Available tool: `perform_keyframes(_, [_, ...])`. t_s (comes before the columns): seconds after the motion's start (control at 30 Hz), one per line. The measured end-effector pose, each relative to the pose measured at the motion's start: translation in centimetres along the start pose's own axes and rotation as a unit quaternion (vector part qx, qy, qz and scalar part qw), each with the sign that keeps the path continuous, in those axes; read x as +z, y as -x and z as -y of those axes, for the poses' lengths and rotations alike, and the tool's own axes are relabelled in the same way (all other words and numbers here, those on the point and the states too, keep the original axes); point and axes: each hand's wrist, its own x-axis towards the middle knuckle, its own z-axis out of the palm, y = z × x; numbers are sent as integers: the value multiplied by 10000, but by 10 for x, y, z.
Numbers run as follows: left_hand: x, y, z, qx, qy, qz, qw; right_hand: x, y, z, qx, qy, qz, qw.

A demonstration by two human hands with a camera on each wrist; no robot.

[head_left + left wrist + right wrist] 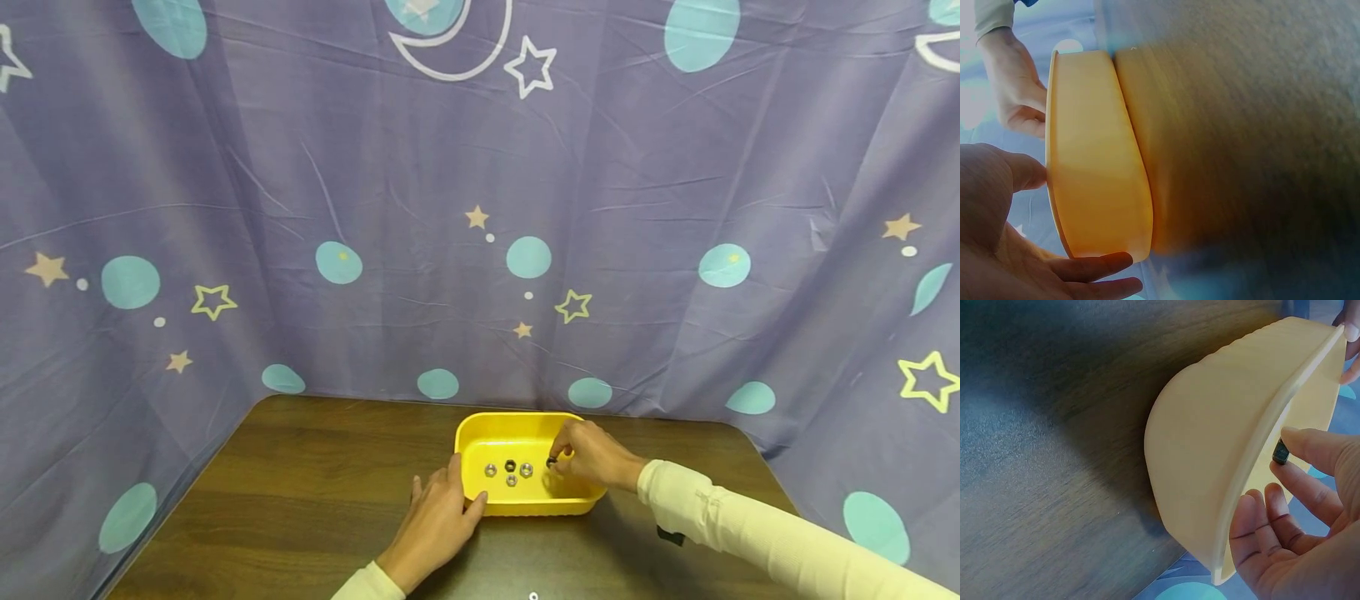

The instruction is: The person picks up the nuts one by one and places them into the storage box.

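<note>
tray [525, 507]: near far edge of table [315, 500]. black nut [1280, 452]: pinched in right hand [596, 454], thumb to forefinger, at tray's right end. silver nuts [527, 471], three, dark nut [510, 466], one: on tray floor. left hand [437, 512]: fingers spread, touching tray's near left corner.

From the lower right, a person's sleeved right arm [780, 535] extends inward, its right hand [596, 455] pinching with thumb [1315, 446] and forefinger [1310, 489], other fingers [1265, 528] loosely bent, while the left arm [371, 586] angles up from below, left hand [437, 515] spreading its left thumb [1027, 173] from nearly straight fingers [1094, 269].
</note>
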Motion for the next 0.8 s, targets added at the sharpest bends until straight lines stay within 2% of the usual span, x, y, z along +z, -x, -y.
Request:
perform_keyframes(0.5, [2, 1, 0, -28, -38, -23, 10000, 6, -10, -6, 3, 30, 85, 10000])
perform_keyframes(0.8, [2, 0, 2, 4, -47, -52, 10000, 8, -18, -5, -262, 107, 156, 9995])
